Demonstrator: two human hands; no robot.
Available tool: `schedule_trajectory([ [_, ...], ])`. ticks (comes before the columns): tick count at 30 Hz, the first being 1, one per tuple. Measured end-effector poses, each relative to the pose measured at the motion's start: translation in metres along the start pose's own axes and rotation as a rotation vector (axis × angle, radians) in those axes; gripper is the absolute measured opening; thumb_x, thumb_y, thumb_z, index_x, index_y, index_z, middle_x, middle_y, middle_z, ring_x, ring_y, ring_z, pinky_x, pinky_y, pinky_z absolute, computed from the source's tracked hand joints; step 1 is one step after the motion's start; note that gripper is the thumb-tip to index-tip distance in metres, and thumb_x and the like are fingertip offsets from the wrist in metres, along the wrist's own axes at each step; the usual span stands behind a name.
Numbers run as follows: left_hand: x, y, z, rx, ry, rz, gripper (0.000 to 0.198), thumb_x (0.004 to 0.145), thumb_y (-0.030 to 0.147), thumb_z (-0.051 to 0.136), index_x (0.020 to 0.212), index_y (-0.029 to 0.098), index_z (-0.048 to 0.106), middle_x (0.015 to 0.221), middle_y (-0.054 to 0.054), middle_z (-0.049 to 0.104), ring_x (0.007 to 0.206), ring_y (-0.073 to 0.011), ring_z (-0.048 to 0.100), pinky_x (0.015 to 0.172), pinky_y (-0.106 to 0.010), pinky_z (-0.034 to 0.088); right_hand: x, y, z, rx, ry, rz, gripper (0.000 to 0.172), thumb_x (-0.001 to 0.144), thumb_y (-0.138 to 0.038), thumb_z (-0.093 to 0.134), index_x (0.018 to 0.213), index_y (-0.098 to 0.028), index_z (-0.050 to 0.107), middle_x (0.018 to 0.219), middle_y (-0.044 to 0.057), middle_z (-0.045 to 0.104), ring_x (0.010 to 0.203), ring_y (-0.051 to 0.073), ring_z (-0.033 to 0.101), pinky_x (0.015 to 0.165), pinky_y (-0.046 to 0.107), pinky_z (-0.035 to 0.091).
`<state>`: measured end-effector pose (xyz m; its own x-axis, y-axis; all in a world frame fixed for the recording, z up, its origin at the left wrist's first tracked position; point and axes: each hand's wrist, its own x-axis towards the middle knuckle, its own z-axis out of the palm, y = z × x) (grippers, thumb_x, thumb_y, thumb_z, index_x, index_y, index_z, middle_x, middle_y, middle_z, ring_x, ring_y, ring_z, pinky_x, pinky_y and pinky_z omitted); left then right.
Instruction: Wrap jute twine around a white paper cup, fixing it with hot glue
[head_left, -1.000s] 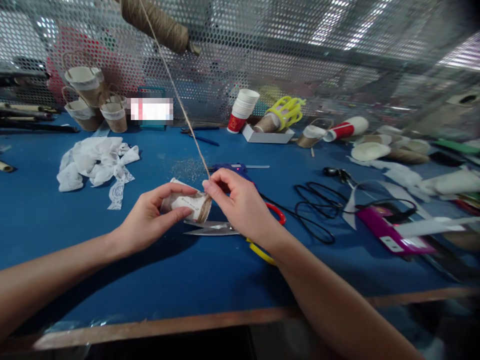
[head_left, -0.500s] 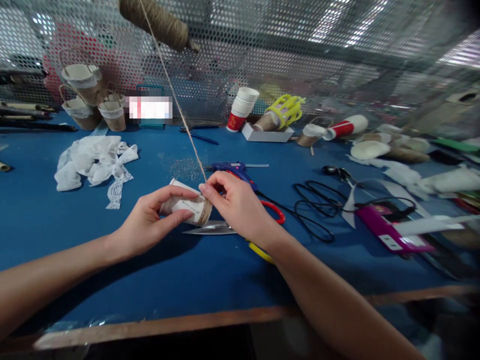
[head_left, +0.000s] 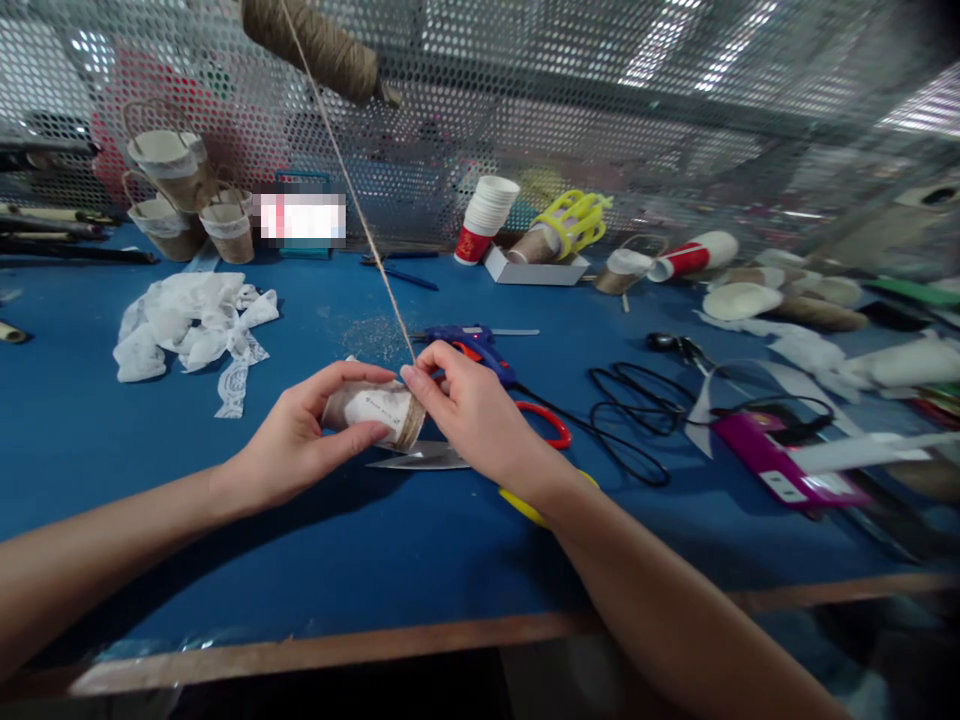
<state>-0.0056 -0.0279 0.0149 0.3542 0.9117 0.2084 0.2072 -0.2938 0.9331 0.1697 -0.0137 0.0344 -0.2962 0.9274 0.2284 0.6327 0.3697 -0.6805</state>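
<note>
A small white paper cup point(head_left: 367, 408) lies tilted on its side, with several turns of brown twine around its right end. My left hand point(head_left: 307, 425) is closed around the cup, thumb below and fingers above. At the wound end my right hand point(head_left: 469, 410) pinches the twine point(head_left: 367, 230). That strand runs taut up to a large twine spool point(head_left: 311, 50) at the top. Beneath my right hand lie scissors point(head_left: 424, 457) with red and yellow handles, partly hidden. A blue glue gun point(head_left: 472, 342) rests just behind my right hand.
Crumpled white lace point(head_left: 187, 325) lies on the left. Several twine-wrapped cups with handles point(head_left: 169, 165) stand at the back left. Stacked paper cups point(head_left: 486, 215) are at the back. Right of my hands are a black cable point(head_left: 622, 420) and a purple power strip point(head_left: 780, 465).
The cup has turned slightly in my left hand, so its printed label sits a little differently. My right hand keeps its pinch on the taut twine with barely any shift.
</note>
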Motion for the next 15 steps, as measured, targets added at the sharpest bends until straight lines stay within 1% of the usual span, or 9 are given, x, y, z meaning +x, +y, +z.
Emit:
schedule_trajectory([
  [4,0.005,0.002,-0.003,-0.174,-0.041,-0.104,0.044,0.067,0.022,0.067,0.108,0.019,0.050,0.088,-0.001,0.058,0.071,-0.0105,0.053,0.064,-0.019,0.043,0.000,-0.001,0.002,-0.027,0.014,-0.013,0.018,0.085,-0.027,0.042,0.068,-0.019,0.040,0.063,-0.003,0.042,0.055,0.009,0.038,0.054,0.024,0.031],
  [7,0.009,0.004,-0.004,-0.296,-0.048,-0.209,0.044,0.065,0.021,0.068,0.106,0.019,0.051,0.081,0.002,0.057,0.065,-0.0090,0.052,0.060,-0.019,0.043,-0.001,-0.003,0.006,-0.079,0.031,-0.061,0.018,0.084,-0.024,0.043,0.067,-0.019,0.039,0.066,-0.002,0.043,0.059,0.010,0.039,0.056,0.025,0.031],
  [10,0.011,0.005,-0.003,-0.321,-0.052,-0.298,0.041,0.062,0.018,0.068,0.100,0.017,0.054,0.074,0.003,0.056,0.059,-0.0077,0.050,0.057,-0.019,0.042,-0.003,-0.005,0.010,-0.120,0.025,-0.098,0.019,0.084,-0.022,0.043,0.066,-0.020,0.037,0.069,-0.001,0.043,0.062,0.011,0.040,0.057,0.025,0.031],
  [15,0.010,0.007,-0.001,-0.303,-0.025,-0.325,0.037,0.061,0.018,0.068,0.096,0.015,0.055,0.068,0.004,0.055,0.057,-0.0065,0.048,0.056,-0.019,0.040,-0.004,-0.004,0.015,-0.128,0.017,-0.119,0.021,0.084,-0.022,0.041,0.064,-0.020,0.033,0.069,-0.001,0.041,0.062,0.011,0.039,0.057,0.026,0.030],
])
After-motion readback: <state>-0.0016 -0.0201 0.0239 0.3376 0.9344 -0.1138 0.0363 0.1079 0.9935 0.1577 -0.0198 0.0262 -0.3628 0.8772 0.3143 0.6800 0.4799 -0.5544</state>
